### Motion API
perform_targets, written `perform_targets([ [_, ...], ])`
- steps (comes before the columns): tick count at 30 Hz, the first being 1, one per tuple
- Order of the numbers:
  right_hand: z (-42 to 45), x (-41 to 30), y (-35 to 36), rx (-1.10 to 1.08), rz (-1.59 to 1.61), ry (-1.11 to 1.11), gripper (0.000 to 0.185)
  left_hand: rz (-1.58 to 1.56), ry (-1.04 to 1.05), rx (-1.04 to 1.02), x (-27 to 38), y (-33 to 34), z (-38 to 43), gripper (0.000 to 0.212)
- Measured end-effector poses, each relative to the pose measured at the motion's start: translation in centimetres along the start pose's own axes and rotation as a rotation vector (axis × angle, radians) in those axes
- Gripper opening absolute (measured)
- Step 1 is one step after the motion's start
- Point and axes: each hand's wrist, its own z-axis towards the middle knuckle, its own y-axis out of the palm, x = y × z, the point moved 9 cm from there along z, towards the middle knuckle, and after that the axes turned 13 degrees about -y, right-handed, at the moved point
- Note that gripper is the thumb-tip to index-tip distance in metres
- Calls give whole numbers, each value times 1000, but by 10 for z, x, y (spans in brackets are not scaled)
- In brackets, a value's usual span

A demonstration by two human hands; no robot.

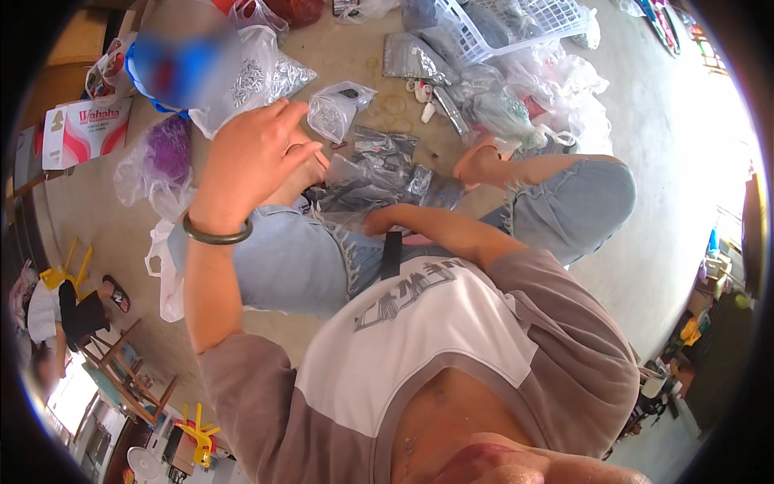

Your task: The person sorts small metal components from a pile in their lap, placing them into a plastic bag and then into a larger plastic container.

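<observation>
My left hand (260, 151), with a dark bangle at the wrist, is raised over my left leg. Its thumb and fingers are apart, with nothing visible between them. Past its fingers lie clear plastic bags of small silvery pieces (251, 78) and a smaller clear bag (334, 112). My right hand (381, 221) is low between my thighs, beside dark grey plastic packets (378, 175); its fingers are largely hidden, so its grip cannot be told. Between my bare feet, more crumpled grey packets are spread on the floor.
A white plastic basket (478, 45) holds dark packets at the upper right, above crumpled clear bags (514, 103). A blue-rimmed container (175, 66) is blurred at the upper left, near a bag with purple contents (169, 151) and a printed carton (87, 133). Another person (66, 308) sits far left.
</observation>
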Motion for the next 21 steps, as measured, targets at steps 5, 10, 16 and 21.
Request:
perform_targets([
  [5, -33, -50, -43, -86, 91, -95, 55, -74, -11, -28, -8, 10, 8, 45],
  [10, -114, -86, -126, 70, 484, -307, 53, -27, -31, -81, 0, 3, 8, 50],
  [16, -236, 95, -242, 957, -391, 832, 42, -9, 10, -167, 2, 13, 3, 55],
  [21, -253, 168, -232, 870, -718, 998, 39, 10, -2, -154, -4, 15, 7, 54],
])
